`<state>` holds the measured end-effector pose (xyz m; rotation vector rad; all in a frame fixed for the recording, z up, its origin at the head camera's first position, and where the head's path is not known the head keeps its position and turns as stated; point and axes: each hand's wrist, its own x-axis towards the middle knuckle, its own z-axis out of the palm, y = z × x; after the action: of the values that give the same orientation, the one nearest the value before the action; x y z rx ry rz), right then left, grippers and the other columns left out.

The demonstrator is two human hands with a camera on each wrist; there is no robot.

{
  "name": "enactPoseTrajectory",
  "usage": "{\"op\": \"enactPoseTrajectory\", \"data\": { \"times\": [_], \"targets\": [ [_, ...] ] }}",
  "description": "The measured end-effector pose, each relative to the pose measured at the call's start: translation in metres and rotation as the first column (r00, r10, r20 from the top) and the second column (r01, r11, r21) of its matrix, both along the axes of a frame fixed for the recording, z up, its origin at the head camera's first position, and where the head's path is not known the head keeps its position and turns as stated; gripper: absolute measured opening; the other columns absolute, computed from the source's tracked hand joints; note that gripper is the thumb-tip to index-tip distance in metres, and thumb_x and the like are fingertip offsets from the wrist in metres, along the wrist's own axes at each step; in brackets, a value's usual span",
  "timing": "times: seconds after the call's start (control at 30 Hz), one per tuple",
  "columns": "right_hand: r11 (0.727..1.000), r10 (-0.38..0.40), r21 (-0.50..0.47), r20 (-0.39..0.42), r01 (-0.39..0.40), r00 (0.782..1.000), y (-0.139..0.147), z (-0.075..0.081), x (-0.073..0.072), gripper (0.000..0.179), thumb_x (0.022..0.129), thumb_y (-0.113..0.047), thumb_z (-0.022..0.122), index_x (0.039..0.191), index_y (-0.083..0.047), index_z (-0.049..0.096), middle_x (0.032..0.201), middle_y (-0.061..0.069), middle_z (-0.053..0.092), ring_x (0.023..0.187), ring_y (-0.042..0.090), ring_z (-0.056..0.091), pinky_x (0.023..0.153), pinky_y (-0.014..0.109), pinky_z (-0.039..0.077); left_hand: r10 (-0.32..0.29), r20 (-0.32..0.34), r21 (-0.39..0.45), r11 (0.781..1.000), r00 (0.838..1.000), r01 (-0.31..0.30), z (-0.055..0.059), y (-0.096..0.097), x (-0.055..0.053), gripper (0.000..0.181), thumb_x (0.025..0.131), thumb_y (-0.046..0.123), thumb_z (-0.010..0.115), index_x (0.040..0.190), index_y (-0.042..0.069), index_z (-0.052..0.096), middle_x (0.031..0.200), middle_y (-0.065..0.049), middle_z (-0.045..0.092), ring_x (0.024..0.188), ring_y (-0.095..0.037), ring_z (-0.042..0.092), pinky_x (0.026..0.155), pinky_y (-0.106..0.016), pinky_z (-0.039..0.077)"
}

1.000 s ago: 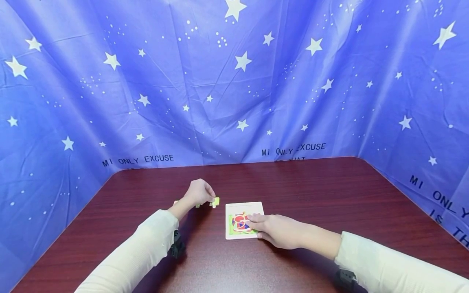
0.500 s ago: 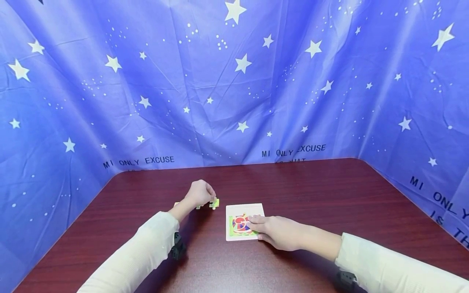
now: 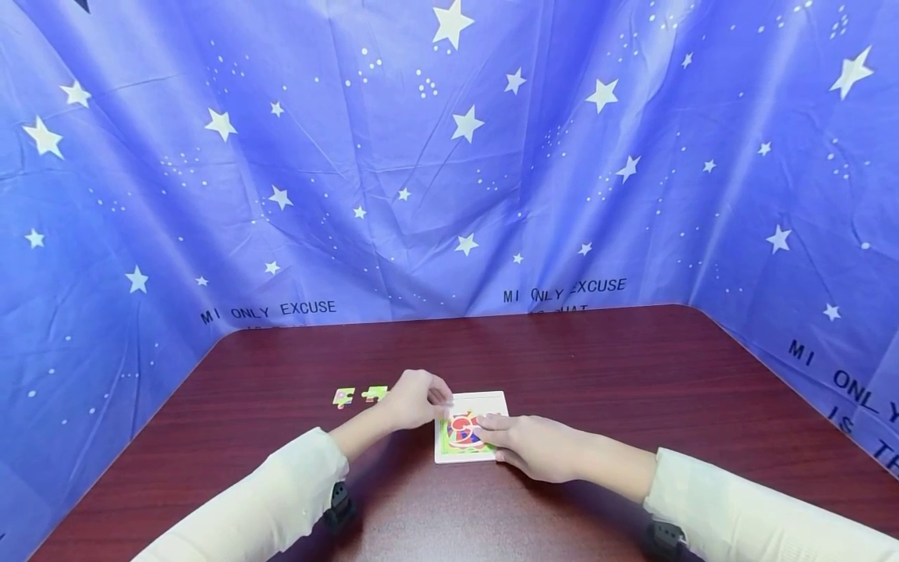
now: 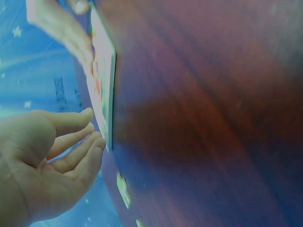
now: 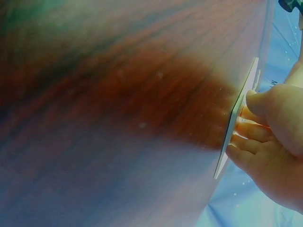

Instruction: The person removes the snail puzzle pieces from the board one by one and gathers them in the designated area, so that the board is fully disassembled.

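Note:
A square white puzzle tray point(image 3: 472, 454) lies on the table, a red, blue and green picture filling most of it. At its far left corner, my left hand point(image 3: 416, 400) reaches over the rim with thumb and fingertips close together. A thin puzzle piece point(image 5: 257, 80) shows edge-on above the tray in the right wrist view, at the left hand's side; the fingers hide it in the head view. My right hand point(image 3: 537, 446) rests on the tray's right side, its fairly straight fingers point(image 3: 494, 421) on the picture and the thumb at the near right edge.
Two loose green puzzle pieces point(image 3: 343, 397) lie left of the tray, the nearer one partly behind the left hand. The dark red wooden table point(image 3: 597, 359) ends at a blue star-printed curtain point(image 3: 393, 156). Black wrist straps point(image 3: 340, 506) sit under both sleeves.
My left hand has moved right, from the loose pieces to the tray's far left corner, and the piece it pinched has left its spot. The right hand has stayed on the tray.

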<state>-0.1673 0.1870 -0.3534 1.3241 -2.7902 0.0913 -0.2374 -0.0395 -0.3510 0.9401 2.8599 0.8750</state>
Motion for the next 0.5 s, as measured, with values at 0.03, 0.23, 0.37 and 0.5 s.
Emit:
{"op": "enactPoseTrajectory", "data": {
  "times": [0.03, 0.23, 0.37, 0.5],
  "targets": [
    [1.0, -0.005, 0.001, 0.007, 0.005, 1.0, -0.0003, 0.0001, 0.0, 0.04, 0.095, -0.016, 0.058, 0.134, -0.007, 0.056, 0.138, 0.012, 0.057, 0.129, 0.023, 0.055, 0.1, 0.035, 0.05, -0.029, -0.003, -0.016, 0.999, 1.0, 0.029, -0.0003, 0.0013, 0.0028, 0.01, 0.078, 0.004, 0.075, 0.087, 0.002, 0.072, 0.082, -0.007, 0.074, 0.077, -0.015, 0.069, 0.068, -0.022, 0.054],
    [0.999, -0.033, 0.0, 0.039, 0.033, 0.999, -0.0018, -0.0003, 0.0002, 0.041, 0.096, -0.016, 0.057, 0.135, -0.007, 0.055, 0.141, 0.01, 0.055, 0.132, 0.023, 0.052, 0.101, 0.037, 0.049, -0.105, -0.029, -0.101, 0.99, 0.994, 0.101, -0.0021, 0.007, 0.0119, 0.01, 0.077, 0.006, 0.077, 0.086, 0.004, 0.072, 0.082, -0.005, 0.073, 0.078, -0.015, 0.066, 0.068, -0.021, 0.052],
    [0.999, -0.035, -0.01, 0.065, 0.035, 0.997, -0.001, 0.0003, 0.0006, 0.042, 0.096, -0.018, 0.056, 0.136, -0.008, 0.053, 0.143, 0.01, 0.053, 0.133, 0.023, 0.051, 0.103, 0.038, 0.048, -0.084, -0.027, -0.077, 0.994, 0.996, 0.082, -0.0033, 0.0082, 0.0117, 0.013, 0.074, 0.004, 0.08, 0.083, 0.004, 0.072, 0.079, -0.006, 0.072, 0.075, -0.014, 0.065, 0.065, -0.019, 0.051],
    [0.999, -0.024, -0.028, 0.093, 0.027, 0.995, 0.0015, 0.0022, 0.0005, 0.043, 0.096, -0.021, 0.056, 0.137, -0.008, 0.052, 0.144, 0.01, 0.052, 0.133, 0.024, 0.05, 0.103, 0.038, 0.047, -0.053, 0.007, -0.043, 0.998, 0.999, 0.054, -0.0014, 0.0111, 0.01, 0.015, 0.07, 0.003, 0.082, 0.081, 0.003, 0.072, 0.076, -0.006, 0.071, 0.071, -0.014, 0.063, 0.063, -0.02, 0.05]
  ]
}}
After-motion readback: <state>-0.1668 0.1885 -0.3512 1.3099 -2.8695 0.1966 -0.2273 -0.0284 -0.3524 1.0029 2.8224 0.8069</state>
